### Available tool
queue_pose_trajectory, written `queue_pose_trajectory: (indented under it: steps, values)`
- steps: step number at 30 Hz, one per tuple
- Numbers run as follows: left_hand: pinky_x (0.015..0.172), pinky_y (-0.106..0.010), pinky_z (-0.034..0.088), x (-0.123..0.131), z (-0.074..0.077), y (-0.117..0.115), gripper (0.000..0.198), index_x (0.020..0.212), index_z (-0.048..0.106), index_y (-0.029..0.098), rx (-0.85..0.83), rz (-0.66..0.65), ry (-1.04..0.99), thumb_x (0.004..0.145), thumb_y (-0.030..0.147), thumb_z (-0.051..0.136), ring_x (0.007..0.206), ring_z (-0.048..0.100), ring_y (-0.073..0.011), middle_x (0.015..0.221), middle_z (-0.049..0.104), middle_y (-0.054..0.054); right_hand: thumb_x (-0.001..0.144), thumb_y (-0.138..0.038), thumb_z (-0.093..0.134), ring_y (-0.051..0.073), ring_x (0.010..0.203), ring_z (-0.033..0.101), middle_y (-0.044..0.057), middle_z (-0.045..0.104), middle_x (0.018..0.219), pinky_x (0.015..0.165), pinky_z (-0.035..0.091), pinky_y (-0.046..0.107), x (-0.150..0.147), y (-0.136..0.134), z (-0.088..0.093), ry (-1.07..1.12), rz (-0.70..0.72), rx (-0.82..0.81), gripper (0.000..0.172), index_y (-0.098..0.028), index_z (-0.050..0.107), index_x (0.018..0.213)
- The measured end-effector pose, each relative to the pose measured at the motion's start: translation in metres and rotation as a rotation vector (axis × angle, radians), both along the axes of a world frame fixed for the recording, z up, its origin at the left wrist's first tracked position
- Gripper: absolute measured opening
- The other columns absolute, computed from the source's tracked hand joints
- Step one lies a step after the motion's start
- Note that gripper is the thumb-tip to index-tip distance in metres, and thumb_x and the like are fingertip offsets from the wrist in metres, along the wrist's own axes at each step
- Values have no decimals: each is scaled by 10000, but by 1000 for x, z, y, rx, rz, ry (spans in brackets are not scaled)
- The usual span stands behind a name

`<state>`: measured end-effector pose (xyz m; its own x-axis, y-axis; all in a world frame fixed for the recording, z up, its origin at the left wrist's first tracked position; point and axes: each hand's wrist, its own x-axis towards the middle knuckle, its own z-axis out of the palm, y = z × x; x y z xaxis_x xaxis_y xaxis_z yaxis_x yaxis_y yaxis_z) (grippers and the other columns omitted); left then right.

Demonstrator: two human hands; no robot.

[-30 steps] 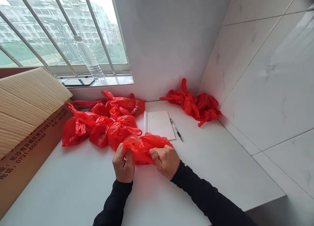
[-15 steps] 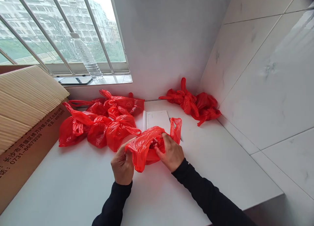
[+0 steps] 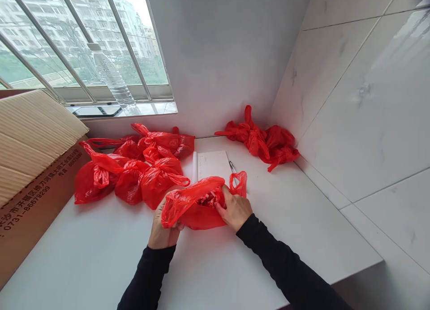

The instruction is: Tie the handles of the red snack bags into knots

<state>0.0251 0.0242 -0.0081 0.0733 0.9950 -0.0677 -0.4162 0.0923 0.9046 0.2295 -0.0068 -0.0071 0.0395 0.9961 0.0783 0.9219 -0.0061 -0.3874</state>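
Note:
A red plastic bag (image 3: pixel 193 207) lies on the white counter (image 3: pixel 101 256) in front of me, its mouth partly open with something inside. My left hand (image 3: pixel 160 231) grips the bag's left handle and edge, fingers closed. My right hand (image 3: pixel 235 208) pinches the bag's right side near its other handle loop. Several tied red bags (image 3: pixel 131 171) sit in a heap just behind, to the left.
A second heap of tied red bags (image 3: pixel 265 142) lies in the far right corner. A notepad (image 3: pixel 211 165) and a pen (image 3: pixel 232 167) lie behind the bag I hold. A cardboard box (image 3: pixel 30 166) stands at left; a plastic bottle (image 3: pixel 110 79) is on the windowsill.
The bag was bunched between both hands; now its mouth has been spread open, the handles pulled apart. My left hand has slipped lower under the bag's left edge.

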Motion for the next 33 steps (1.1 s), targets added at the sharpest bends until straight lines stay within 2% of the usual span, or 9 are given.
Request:
queue_pose_trajectory:
  steps: [2, 6, 8, 11, 14, 18, 22, 28, 33]
  values:
    - [321, -171, 327, -1, -2, 0, 424, 1009, 676, 200, 13, 20, -8, 677, 428, 809, 336, 328, -57, 439, 424, 105, 918, -299, 560, 264, 658, 700, 38, 713, 702, 551, 405, 301, 0, 0, 2, 29, 34, 19, 334, -235, 575, 1245]
    - [582, -251, 540, 1, -1, -3, 517, 1076, 650, 236, 81, 79, 3, 658, 492, 817, 622, 609, -132, 828, 678, 0, 904, -297, 584, 223, 726, 715, 3, 749, 798, 618, 446, 281, 0, -2, 7, 126, 153, 50, 283, -286, 638, 1181]
    - [735, -305, 564, 5, 2, -6, 585, 1159, 634, 243, 136, 68, 91, 652, 457, 832, 783, 650, -183, 960, 681, -35, 893, -293, 607, 197, 770, 714, -11, 764, 895, 651, 461, 267, -2, -4, 8, 189, 226, 78, 301, -304, 645, 1191]
    - [850, -317, 534, 12, 9, -12, 719, 1276, 583, 261, 268, 54, 335, 621, 331, 869, 859, 627, -186, 955, 644, -18, 870, -312, 645, 186, 737, 691, 5, 759, 887, 612, 452, 260, -6, -5, 5, 201, 294, 84, 190, -261, 699, 1044]
    - [861, -302, 519, 16, 10, -13, 670, 1224, 633, 250, 289, 90, 423, 599, 234, 875, 853, 617, -174, 907, 640, 7, 836, -323, 684, 208, 746, 686, 37, 750, 861, 594, 452, 271, -8, -5, -1, 191, 275, 77, 141, -220, 705, 929]
    - [836, -330, 543, 10, 0, -7, 390, 981, 732, 195, 182, 165, 286, 614, 244, 856, 925, 663, -234, 935, 724, -37, 830, -261, 678, 196, 817, 697, 19, 749, 939, 693, 503, 280, -9, -3, -1, 261, 205, 91, 176, -227, 688, 1003]
    - [797, -341, 573, 1, -5, 0, 322, 954, 730, 193, 109, 208, 146, 661, 292, 817, 897, 692, -238, 850, 743, -32, 879, -191, 586, 159, 851, 695, -5, 737, 955, 772, 513, 258, -8, -3, 4, 343, 101, 169, 129, -232, 676, 962]
    - [793, -380, 602, -5, 4, 5, 344, 879, 729, 160, -27, 71, -9, 598, 302, 867, 819, 712, -247, 744, 733, -55, 901, -215, 580, 179, 900, 701, 5, 732, 1013, 748, 503, 264, -6, -3, 3, 296, 65, 149, 182, -246, 671, 1056]
    - [796, -373, 606, -1, 3, 2, 386, 933, 734, 165, -63, 5, -36, 612, 322, 880, 893, 717, -265, 831, 750, -71, 915, -268, 576, 200, 874, 705, 12, 746, 976, 685, 473, 269, -6, -4, 1, 217, 79, 69, 219, -242, 658, 1116]
